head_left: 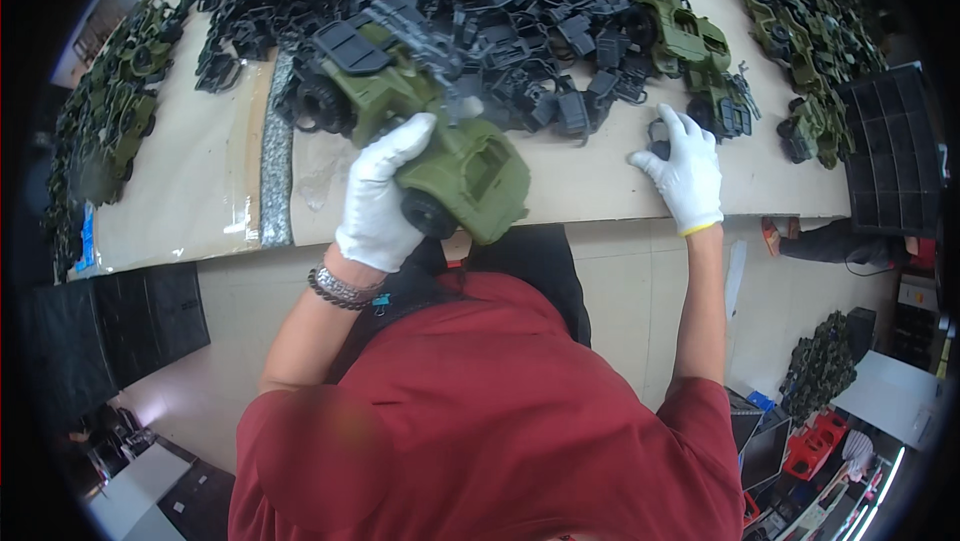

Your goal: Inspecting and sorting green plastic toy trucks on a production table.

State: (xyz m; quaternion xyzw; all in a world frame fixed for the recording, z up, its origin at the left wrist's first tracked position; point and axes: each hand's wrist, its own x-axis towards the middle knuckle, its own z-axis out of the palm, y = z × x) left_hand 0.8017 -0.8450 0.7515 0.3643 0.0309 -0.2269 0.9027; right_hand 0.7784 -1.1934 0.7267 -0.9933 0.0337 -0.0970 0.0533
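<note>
My left hand (385, 196), in a white glove, grips an olive-green toy jeep (465, 166) by its side, just over the table's near edge. The jeep has black wheels, a dark grey panel at its far end and a dark gun-like piece on top. At the right, my gloved right hand (688, 171) rests at the tabletop, its thumb and fingers curled around a small dark grey plastic part (658, 146). The glove partly hides that part. A wide heap of dark grey plastic parts (510, 31) lies beyond both hands.
More green toy jeeps (685, 36) stand beyond my right hand, and others line the table's left (130, 131) and right (800, 41) sides. Tape strips (276, 156) cross the table (190, 171). A black compartment rack (890, 141) stands at the right end. Another person's leg (835, 244) shows at the right.
</note>
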